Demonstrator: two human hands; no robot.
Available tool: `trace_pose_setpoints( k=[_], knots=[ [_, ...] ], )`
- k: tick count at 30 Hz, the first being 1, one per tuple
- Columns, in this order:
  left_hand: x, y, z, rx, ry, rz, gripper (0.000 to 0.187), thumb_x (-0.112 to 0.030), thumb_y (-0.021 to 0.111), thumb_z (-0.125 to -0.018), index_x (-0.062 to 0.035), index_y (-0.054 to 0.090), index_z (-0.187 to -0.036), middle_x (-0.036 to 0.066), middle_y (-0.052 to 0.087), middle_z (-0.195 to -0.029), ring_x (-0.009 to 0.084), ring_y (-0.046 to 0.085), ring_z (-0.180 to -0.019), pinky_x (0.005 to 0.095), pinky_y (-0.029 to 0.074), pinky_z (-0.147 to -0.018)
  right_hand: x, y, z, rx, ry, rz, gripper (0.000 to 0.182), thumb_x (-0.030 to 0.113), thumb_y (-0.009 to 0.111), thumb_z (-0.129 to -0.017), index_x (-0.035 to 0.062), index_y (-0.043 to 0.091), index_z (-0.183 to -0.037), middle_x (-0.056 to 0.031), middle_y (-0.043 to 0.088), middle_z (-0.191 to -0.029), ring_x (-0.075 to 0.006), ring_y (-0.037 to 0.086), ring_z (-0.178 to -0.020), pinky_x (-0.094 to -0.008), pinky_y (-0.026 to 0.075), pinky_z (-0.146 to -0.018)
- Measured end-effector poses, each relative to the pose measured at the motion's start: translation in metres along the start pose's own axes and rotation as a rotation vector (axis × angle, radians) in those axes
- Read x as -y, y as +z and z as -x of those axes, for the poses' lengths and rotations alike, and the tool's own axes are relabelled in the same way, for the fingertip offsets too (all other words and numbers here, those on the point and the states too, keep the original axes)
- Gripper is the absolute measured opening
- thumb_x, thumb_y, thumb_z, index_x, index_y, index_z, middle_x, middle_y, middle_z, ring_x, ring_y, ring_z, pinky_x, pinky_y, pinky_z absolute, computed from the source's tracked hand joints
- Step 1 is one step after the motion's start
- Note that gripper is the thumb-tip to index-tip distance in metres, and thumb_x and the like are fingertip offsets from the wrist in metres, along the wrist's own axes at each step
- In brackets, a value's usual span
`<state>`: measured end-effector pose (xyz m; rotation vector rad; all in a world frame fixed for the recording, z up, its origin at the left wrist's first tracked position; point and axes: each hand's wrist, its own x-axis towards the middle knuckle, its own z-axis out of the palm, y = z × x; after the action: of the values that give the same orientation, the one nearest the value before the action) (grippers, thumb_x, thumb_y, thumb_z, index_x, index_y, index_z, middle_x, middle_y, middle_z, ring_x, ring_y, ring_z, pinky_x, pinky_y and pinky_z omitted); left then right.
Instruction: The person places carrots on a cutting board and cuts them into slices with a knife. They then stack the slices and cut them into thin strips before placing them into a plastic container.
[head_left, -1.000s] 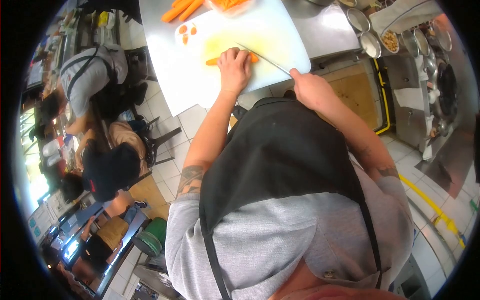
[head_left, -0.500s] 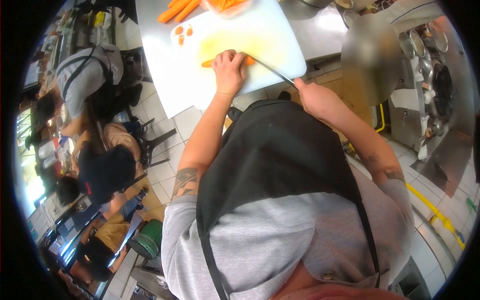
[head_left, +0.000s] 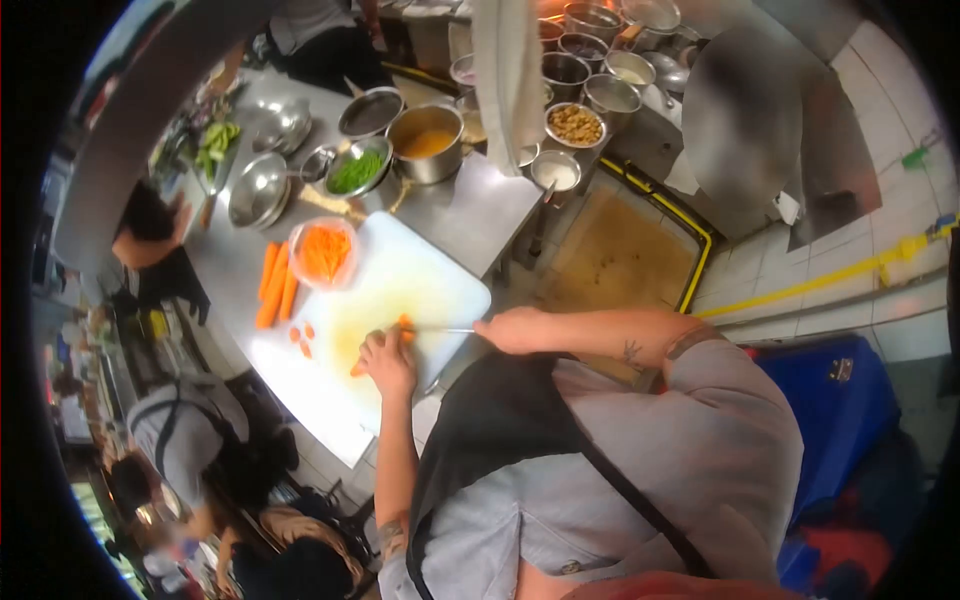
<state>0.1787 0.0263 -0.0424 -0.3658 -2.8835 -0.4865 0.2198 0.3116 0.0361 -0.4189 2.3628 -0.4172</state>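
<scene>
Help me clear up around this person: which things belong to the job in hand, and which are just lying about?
Likely in the job:
- left hand on cut carrot
- right hand with knife
- cutting board
- carrot strips
- peeled carrots

Seemingly lying about:
- soup pot
- chopped greens

The left hand (head_left: pixel 388 362) covers the middle of the carrot (head_left: pixel 406 322); the right hand (head_left: pixel 508 328) hides the handle of the knife (head_left: pixel 445 329). Past the far edge of the worktop (head_left: pixel 485 243), the picture's top cuts off a person (head_left: pixel 328 42).
</scene>
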Motion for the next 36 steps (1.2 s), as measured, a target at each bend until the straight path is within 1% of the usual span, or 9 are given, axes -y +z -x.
trace_pose_setpoints(
  k=[3, 9, 11, 16, 20, 23, 26, 33, 36],
  knots=[
    [-0.002, -0.008, -0.008, 0.13, -0.012, -0.019, 0.032, -0.017, 0.064, -0.096, -0.0203, 0.07, -0.127, 0.013, 0.059, -0.121, 0.0375, 0.054, -0.116, 0.0547, 0.041, -0.095, -0.003, 0.004, -0.002, -0.028, -0.001, -0.023, 0.041, 0.016, 0.043, -0.104, 0.0038, 0.053, -0.141, -0.0262, 0.071, -0.124, -0.0455, 0.07, -0.115, -0.0569, 0.057, -0.092],
    [0.004, 0.007, -0.003, -0.04, 0.003, 0.012, 0.036, -0.019, 0.062, -0.098, -0.0123, 0.063, -0.134, 0.015, 0.061, -0.122, 0.0372, 0.054, -0.114, 0.0533, 0.04, -0.096, -0.006, -0.003, -0.002, -0.021, -0.022, -0.016, 0.043, 0.015, 0.053, -0.099, 0.0048, 0.054, -0.141, -0.0266, 0.071, -0.122, -0.0455, 0.07, -0.112, -0.0565, 0.058, -0.09],
    [0.005, 0.013, 0.0, -0.143, 0.005, 0.076, 0.033, -0.018, 0.062, -0.099, -0.0101, 0.063, -0.13, 0.015, 0.061, -0.12, 0.0379, 0.055, -0.112, 0.0528, 0.04, -0.096, -0.008, -0.012, -0.001, -0.014, -0.038, -0.013, 0.043, 0.016, 0.056, -0.097, 0.0054, 0.057, -0.138, -0.0268, 0.071, -0.122, -0.0453, 0.071, -0.11, -0.0568, 0.057, -0.089],
    [0.009, 0.023, 0.01, -0.249, 0.036, 0.094, 0.023, -0.017, 0.064, -0.098, -0.0071, 0.063, -0.119, 0.016, 0.061, -0.117, 0.0387, 0.056, -0.11, 0.0517, 0.04, -0.098, -0.007, -0.052, 0.024, -0.072, 0.004, -0.045, 0.038, 0.017, 0.055, -0.096, 0.0056, 0.062, -0.132, -0.0286, 0.073, -0.111, -0.0474, 0.071, -0.103, -0.0577, 0.056, -0.089],
    [-0.001, 0.017, 0.012, -0.296, -0.011, 0.079, 0.017, -0.016, 0.066, -0.096, -0.0081, 0.064, -0.111, 0.016, 0.061, -0.117, 0.0376, 0.056, -0.112, 0.0507, 0.039, -0.099, -0.031, -0.048, 0.016, -0.233, -0.07, -0.165, 0.028, 0.025, 0.058, -0.101, 0.0049, 0.059, -0.12, -0.0292, 0.072, -0.103, -0.0515, 0.068, -0.098, -0.0585, 0.054, -0.087],
    [-0.004, 0.015, 0.013, -0.304, -0.03, 0.105, 0.015, -0.015, 0.067, -0.095, -0.0088, 0.066, -0.109, 0.015, 0.062, -0.117, 0.0365, 0.056, -0.113, 0.0499, 0.039, -0.1, -0.036, -0.037, 0.005, -0.297, -0.01, -0.19, 0.027, 0.026, 0.059, -0.101, 0.0046, 0.057, -0.118, -0.0288, 0.072, -0.104, -0.0522, 0.067, -0.099, -0.0588, 0.054, -0.086],
    [-0.005, 0.013, 0.014, -0.29, -0.053, 0.124, 0.016, -0.015, 0.07, -0.093, -0.0101, 0.067, -0.108, 0.014, 0.061, -0.117, 0.0367, 0.056, -0.113, 0.0511, 0.04, -0.1, -0.034, -0.02, -0.005, -0.337, 0.003, -0.173, 0.032, 0.024, 0.053, -0.102, 0.0038, 0.056, -0.127, -0.0297, 0.072, -0.106, -0.0509, 0.068, -0.1, -0.0602, 0.054, -0.09],
    [-0.008, 0.013, 0.017, -0.291, -0.099, 0.097, 0.015, -0.015, 0.068, -0.091, -0.0126, 0.069, -0.106, 0.012, 0.062, -0.112, 0.0339, 0.057, -0.113, 0.0493, 0.039, -0.098, -0.019, -0.003, -0.013, -0.23, 0.144, 0.067, 0.022, 0.02, 0.05, -0.102, 0.0049, 0.057, -0.116, -0.0293, 0.073, -0.099, -0.0499, 0.07, -0.094, -0.0609, 0.055, -0.086],
    [-0.008, 0.014, 0.018, -0.318, -0.096, 0.115, 0.015, -0.014, 0.068, -0.091, -0.0132, 0.069, -0.106, 0.011, 0.062, -0.113, 0.0335, 0.057, -0.113, 0.0487, 0.038, -0.098, -0.013, -0.004, -0.003, -0.254, 0.037, 0.103, 0.023, 0.021, 0.05, -0.103, 0.0024, 0.056, -0.116, -0.0281, 0.072, -0.091, -0.0495, 0.07, -0.089, -0.0612, 0.055, -0.081]
  ],
)
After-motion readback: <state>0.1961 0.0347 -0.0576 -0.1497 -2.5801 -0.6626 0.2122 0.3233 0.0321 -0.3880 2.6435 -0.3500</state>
